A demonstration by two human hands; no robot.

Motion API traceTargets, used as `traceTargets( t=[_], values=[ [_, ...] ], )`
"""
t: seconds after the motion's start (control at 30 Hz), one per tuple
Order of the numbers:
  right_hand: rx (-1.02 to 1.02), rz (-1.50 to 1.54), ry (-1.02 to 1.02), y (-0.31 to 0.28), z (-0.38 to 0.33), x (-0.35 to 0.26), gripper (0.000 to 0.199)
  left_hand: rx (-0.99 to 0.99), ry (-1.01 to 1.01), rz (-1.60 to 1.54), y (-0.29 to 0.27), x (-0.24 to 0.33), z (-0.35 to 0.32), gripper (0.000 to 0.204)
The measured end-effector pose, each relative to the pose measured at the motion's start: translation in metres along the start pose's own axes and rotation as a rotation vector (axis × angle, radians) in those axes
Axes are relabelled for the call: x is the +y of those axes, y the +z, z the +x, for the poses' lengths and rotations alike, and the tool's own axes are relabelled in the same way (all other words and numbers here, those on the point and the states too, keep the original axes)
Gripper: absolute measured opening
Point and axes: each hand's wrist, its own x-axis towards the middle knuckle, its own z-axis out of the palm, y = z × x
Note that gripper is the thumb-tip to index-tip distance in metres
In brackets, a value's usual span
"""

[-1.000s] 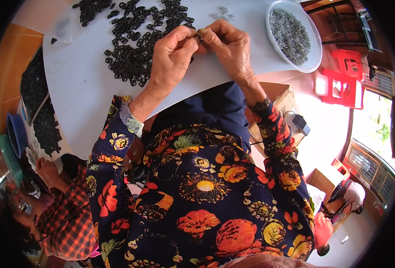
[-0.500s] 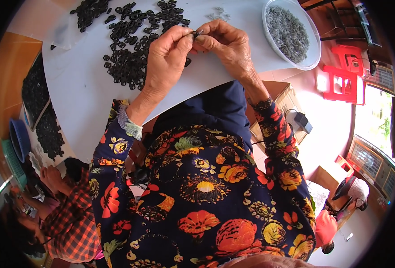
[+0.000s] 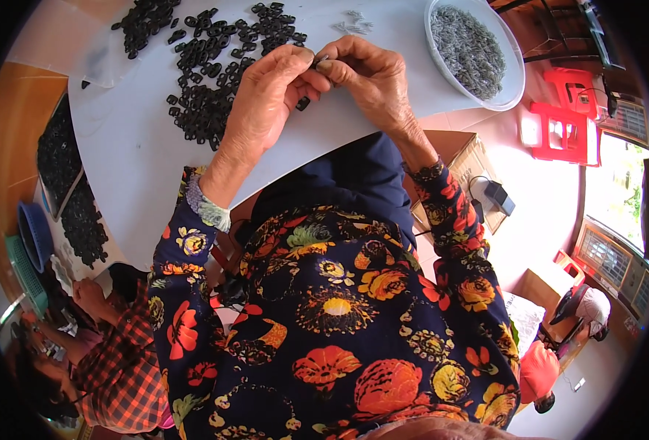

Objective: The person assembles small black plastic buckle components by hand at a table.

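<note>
- Right of the black pile (image 3: 203, 106), at about the height of its middle, I find the small dark piece (image 3: 320, 61) up at the fingertips, where the two hands meet.
- Long axis: what shows seems to slant up and away from the pile, but fingers cover too much for me to certify it.
- Right hand (image 3: 372, 72), on the piece's far side from the pile: thumb and forefinger pinched on the piece.
- Left hand (image 3: 265, 92), between the pile and the piece, and the nearer of the two to the pile: half curled, fingertips at the piece. From my remote station I cannot tell whether they grip it or only steady it.
- Just under the left fingers, right of the pile, I note a loose black part (image 3: 303, 103) (touched or merely beside them, I cannot tell).
- Farther right of the pile, beyond the right hand, stands the clear bowl (image 3: 513, 70) of thin metal pieces (image 3: 467, 55); a few loose metal bits (image 3: 354, 26) lie between it and the pile's upper end.
- Edges: the white tabletop (image 3: 130, 147) curves off below the pile toward the person, passing under both forearms. I judge the widest room to be left of and below the pile; rightward, the bowl limits it.
</note>
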Motion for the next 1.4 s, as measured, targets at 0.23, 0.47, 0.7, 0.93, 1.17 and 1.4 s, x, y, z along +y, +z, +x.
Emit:
traceTargets(
  t=[0.23, 0.47, 0.7, 0.93, 1.17, 1.4],
  values=[
    [0.000, -0.041, -0.045, -0.001, -0.001, 0.000, 0.017, 0.023, -0.051, -0.092, -0.004, -0.001, 0.005, 0.011],
    [0.015, -0.047, 0.056, -0.002, -0.001, -0.002, 0.022, 0.079, 0.177, 0.133, 0.000, -0.007, 0.004, 0.013],
    [0.014, -0.010, 0.051, -0.005, 0.001, 0.001, 0.013, 0.107, 0.296, 0.457, 0.007, -0.007, 0.000, 0.013],
    [0.018, -0.065, 0.062, -0.004, -0.001, 0.000, 0.013, 0.126, 0.270, 0.545, 0.006, -0.007, 0.000, 0.008],
    [0.052, -0.105, 0.024, -0.006, 0.001, 0.007, 0.014, 0.030, 0.148, 0.429, 0.003, -0.008, 0.001, 0.011],
    [0.082, -0.060, 0.033, -0.001, 0.000, 0.003, 0.015, 0.065, 0.158, 0.517, 0.005, -0.009, 0.003, 0.012]
  ],
)
